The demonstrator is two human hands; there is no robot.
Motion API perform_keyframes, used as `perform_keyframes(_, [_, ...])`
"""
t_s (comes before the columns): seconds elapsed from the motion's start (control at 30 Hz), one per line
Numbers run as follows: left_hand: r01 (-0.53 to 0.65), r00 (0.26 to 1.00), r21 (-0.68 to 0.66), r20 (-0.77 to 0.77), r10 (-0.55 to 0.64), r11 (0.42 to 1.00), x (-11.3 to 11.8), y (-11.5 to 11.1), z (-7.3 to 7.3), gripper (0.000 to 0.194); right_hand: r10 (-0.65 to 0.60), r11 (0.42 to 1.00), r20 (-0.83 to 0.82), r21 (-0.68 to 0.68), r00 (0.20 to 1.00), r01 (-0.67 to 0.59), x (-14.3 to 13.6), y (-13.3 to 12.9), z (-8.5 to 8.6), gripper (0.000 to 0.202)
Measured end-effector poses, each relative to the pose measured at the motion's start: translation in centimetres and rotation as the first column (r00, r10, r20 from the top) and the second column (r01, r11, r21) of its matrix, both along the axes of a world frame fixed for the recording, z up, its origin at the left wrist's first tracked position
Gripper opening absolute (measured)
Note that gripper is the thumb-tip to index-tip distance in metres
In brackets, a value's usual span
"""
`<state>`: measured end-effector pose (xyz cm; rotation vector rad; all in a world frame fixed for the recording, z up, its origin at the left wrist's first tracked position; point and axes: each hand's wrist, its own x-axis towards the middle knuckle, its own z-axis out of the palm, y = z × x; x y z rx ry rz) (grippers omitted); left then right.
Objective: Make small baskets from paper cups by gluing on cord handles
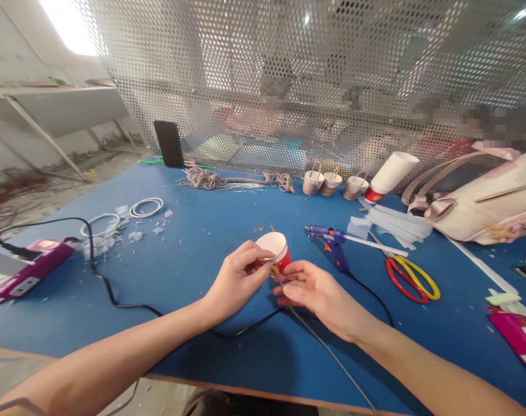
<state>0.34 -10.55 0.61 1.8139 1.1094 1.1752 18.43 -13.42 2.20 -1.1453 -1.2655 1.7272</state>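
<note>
Near the middle of the table, a red and white paper cup [273, 245] is tilted between my hands. My left hand [241, 277] is closed, its thumb and fingers pinching at the cup's rim, where a bit of thin cord shows. From the cup's side a grey-beige cord [327, 346] runs down past the table's front edge. My right hand [323, 294] is curled beside the cup's lower right side, with the cord passing between its thumb and fingers. The cup's underside is partly hidden by the fingers.
A blue glue gun [334, 242] and red-yellow-handled scissors [412, 280] lie to the right. Behind are three cord-wrapped cups [313, 182], stacked cups [392, 173], cord bundles [204, 178] and a phone [169, 144]. A power strip [33, 268] and black cable lie left; a bag [492, 196] stands right.
</note>
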Motion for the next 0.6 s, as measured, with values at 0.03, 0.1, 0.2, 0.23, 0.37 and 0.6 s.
perform_keyframes(0.03, [-0.004, 1.000, 0.023, -0.012, 0.004, 1.000, 0.0, 0.0, 0.0, 0.012, 0.003, 0.999, -0.062, -0.052, 0.998, -0.006, -0.6, 0.2, -0.1, 0.033])
perform_keyframes(0.1, [-0.009, 0.999, 0.060, -0.033, 0.011, 0.998, -0.1, 0.0, 0.0, 0.013, 0.010, 0.999, -0.028, -0.040, 1.000, -0.011, -0.9, 0.6, -0.1, 0.030])
perform_keyframes(0.2, [-0.011, 0.998, 0.058, -0.061, 0.015, 0.998, -0.3, 0.1, 0.2, 0.013, -0.090, 0.940, 0.266, 0.341, 0.960, -0.006, -0.5, 1.2, 0.0, 0.012])
perform_keyframes(0.23, [-0.008, 0.998, 0.043, -0.067, 0.011, 0.999, -0.3, 0.0, 0.2, 0.014, -0.165, 0.866, 0.342, 0.500, 0.925, -0.031, -0.3, 1.4, 0.0, 0.008])
perform_keyframes(0.37, [0.013, 0.998, -0.028, -0.055, -0.014, 1.000, -0.3, -0.1, 0.5, 0.016, -0.383, 0.572, 0.414, 0.808, 0.826, -0.140, 0.0, 1.9, -0.1, 0.012])
perform_keyframes(0.6, [0.031, 0.999, -0.123, -0.032, -0.036, 0.992, -0.2, -0.3, 0.8, 0.017, -0.426, 0.600, 0.406, 0.795, 0.809, -0.083, -0.3, 2.3, -0.6, 0.010])
